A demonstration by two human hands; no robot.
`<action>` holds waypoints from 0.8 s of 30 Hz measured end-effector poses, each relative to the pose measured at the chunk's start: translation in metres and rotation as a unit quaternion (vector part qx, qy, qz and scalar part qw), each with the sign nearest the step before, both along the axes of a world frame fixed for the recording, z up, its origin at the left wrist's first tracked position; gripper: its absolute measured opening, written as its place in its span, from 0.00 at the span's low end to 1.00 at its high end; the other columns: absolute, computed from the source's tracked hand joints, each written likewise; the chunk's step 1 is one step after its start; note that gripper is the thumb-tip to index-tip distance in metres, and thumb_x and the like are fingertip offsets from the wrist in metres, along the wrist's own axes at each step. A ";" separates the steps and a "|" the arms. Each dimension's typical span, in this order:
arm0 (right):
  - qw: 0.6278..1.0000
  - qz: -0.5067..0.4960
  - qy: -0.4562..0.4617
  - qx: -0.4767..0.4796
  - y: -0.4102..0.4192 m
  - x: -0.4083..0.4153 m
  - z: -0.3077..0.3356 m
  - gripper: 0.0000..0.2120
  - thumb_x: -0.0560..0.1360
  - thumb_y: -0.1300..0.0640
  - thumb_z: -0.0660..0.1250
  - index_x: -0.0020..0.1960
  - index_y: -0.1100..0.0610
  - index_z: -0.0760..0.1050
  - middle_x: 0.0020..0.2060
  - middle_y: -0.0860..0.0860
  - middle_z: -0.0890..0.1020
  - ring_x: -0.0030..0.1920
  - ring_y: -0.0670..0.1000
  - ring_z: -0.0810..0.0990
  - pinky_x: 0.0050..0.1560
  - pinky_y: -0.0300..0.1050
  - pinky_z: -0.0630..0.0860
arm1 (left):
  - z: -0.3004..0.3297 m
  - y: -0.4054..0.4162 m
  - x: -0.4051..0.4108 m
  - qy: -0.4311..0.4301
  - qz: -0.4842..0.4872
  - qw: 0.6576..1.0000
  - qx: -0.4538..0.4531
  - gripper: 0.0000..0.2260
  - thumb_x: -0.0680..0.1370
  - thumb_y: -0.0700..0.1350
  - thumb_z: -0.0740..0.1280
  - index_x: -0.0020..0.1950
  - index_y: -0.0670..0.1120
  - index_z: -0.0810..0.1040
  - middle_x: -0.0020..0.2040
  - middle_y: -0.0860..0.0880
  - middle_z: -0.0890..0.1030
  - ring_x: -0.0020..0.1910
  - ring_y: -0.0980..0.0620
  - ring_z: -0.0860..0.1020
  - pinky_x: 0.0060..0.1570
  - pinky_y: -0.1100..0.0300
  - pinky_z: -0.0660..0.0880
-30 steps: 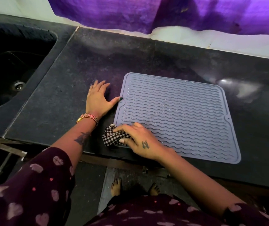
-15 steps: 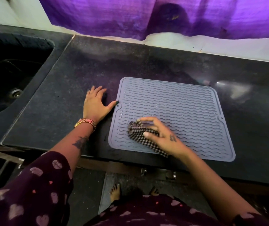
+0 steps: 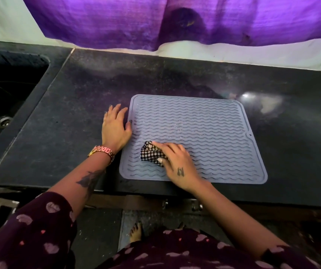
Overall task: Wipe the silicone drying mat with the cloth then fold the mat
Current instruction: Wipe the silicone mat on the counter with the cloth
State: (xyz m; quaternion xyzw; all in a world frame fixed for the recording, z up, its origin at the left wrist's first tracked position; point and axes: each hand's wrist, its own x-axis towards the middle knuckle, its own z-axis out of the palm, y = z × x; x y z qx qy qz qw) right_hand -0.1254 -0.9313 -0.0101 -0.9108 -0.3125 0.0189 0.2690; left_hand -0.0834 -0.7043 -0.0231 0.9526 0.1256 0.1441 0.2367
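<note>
Silicone drying mat, grey-blue with wavy ridges, is shown lying flat and unfolded on the dark table, its near edge close to the table's front edge. Right hand is placed on the near-left part of the mat, fingers bent over a bunched black-and-white checked cloth, which is gripped and pressed against the ridged surface; the cloth protrudes to the left of the fingertips. Left hand is laid palm-down on the table just left of the mat, fingers straight and spread, nothing being held; its thumb is set against the mat's left rim. A pink-gold wrist band is worn on the left wrist, and tattoos are visible on the left forearm and on the back of the right hand. Beyond the left hand, further to the left, a dark sink with a metal drain is recessed into the table. Beyond both hands, a purple curtain is hung above the table's far edge. Patterned maroon sleeves and bare feet on the floor are seen below the hands.
</note>
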 end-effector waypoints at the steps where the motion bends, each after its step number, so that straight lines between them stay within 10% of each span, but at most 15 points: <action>1: 1.000 -0.014 -0.003 0.017 -0.002 0.000 0.001 0.24 0.77 0.57 0.60 0.72 0.49 0.63 0.60 0.50 0.74 0.57 0.52 0.69 0.57 0.52 0.69 | 0.001 -0.004 0.001 -0.001 -0.002 1.000 -0.003 0.22 0.78 0.44 0.61 0.72 0.43 0.66 0.75 0.43 0.62 0.76 0.43 0.54 0.75 0.50 0.47; 24: 0.969 -0.204 -0.106 -0.090 -0.072 -0.014 -0.005 0.23 0.76 0.58 0.62 0.70 0.51 0.67 0.58 0.53 0.76 0.51 0.56 0.74 0.48 0.52 0.69 | -0.016 -0.073 0.013 0.123 -0.084 0.983 0.102 0.30 0.79 0.62 0.48 0.77 0.48 0.52 0.78 0.45 0.49 0.77 0.46 0.45 0.74 0.47 0.38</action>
